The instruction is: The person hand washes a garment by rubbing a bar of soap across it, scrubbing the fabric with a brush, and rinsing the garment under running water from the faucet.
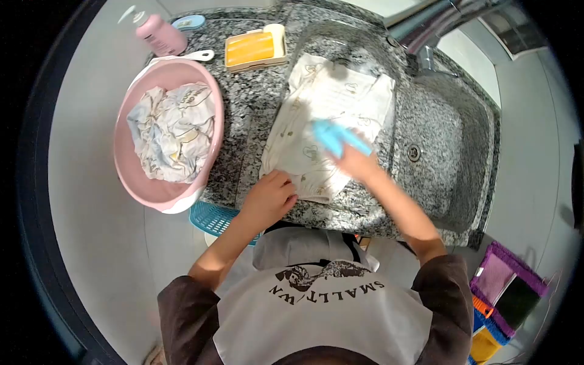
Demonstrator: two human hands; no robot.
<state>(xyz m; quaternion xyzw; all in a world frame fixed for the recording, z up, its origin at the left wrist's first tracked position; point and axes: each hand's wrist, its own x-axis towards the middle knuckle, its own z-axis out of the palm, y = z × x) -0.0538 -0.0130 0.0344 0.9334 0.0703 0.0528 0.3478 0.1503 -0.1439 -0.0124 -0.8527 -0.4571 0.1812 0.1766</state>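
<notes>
A white garment with small printed figures (304,131) lies spread over the sloped granite washboard of the sink. My left hand (269,198) is at its near left edge, fingers curled on the cloth and holding it down. My right hand (356,161) is closed round a light blue scrubbing brush (333,139) on the middle of the garment. Motion smears the brush and the fingers, so the bristles do not show.
On the left stands a pink basin (121,155) with crumpled printed cloth (173,131). Behind are a pink pump bottle (161,35) and a yellow soap bar in a dish (250,48). A granite sink basin (441,170) and a metal faucet (426,30) are on the right.
</notes>
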